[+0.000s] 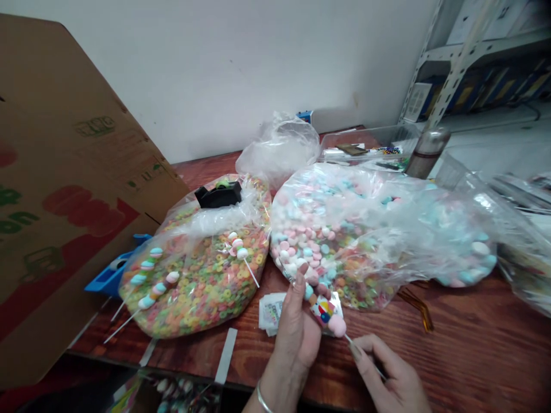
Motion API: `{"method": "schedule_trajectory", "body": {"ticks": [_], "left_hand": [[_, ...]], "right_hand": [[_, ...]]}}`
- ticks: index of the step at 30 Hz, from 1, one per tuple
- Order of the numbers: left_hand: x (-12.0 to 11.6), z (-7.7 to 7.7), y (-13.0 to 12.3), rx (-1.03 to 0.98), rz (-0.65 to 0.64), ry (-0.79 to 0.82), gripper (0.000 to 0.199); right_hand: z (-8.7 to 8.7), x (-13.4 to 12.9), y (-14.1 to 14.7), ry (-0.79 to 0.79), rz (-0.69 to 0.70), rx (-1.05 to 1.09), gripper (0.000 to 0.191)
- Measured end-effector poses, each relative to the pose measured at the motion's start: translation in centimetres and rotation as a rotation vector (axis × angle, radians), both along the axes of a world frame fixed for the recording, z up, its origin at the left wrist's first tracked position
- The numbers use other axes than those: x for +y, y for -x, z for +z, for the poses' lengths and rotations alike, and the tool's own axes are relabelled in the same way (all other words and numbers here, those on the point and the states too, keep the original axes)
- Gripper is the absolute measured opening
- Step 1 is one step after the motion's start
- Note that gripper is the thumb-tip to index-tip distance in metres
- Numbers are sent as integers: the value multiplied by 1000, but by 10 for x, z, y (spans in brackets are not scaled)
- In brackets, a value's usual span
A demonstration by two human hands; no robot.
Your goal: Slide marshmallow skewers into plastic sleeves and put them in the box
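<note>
My right hand (383, 370) pinches the white stick of a marshmallow skewer (337, 326), which carries pink and blue marshmallows and a small colourful printed piece. At its upper end my left hand (299, 324) is closed around the candy, thumb on top, with most of its fingers hidden. Beneath the skewer lie small clear printed packets (270, 312). Just beyond my hands rests a large clear bag of pastel marshmallows (310, 229), touching a bag of coloured cereal rings (206, 292). Several more skewers, such as a marshmallow skewer (148, 301), lie on the cereal bag.
A black tape dispenser (219, 195) sits on the cereal bags, and a blue dispenser (109, 278) stands beside a big cardboard box (86, 201). Tape strips (226, 355) hang at the table edge. Behind are a metal bottle (427, 154) and a clear tray (370, 137).
</note>
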State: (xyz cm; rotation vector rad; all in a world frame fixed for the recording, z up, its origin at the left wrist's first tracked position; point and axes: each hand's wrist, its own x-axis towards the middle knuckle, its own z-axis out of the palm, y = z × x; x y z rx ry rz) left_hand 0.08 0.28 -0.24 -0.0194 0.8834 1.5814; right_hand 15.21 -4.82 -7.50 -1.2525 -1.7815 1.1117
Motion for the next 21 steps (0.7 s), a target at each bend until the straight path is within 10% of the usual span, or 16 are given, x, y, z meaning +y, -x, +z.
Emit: {"method": "schedule_trajectory", "body": {"ticks": [7, 21], "left_hand": [[-10, -1, -29, -73, -60, 43, 32], [-26, -18, -31, 6, -146, -107, 11]], "right_hand": [[2, 3, 8, -409, -8, -73, 14], [5, 5, 13, 3, -74, 69, 27]]}}
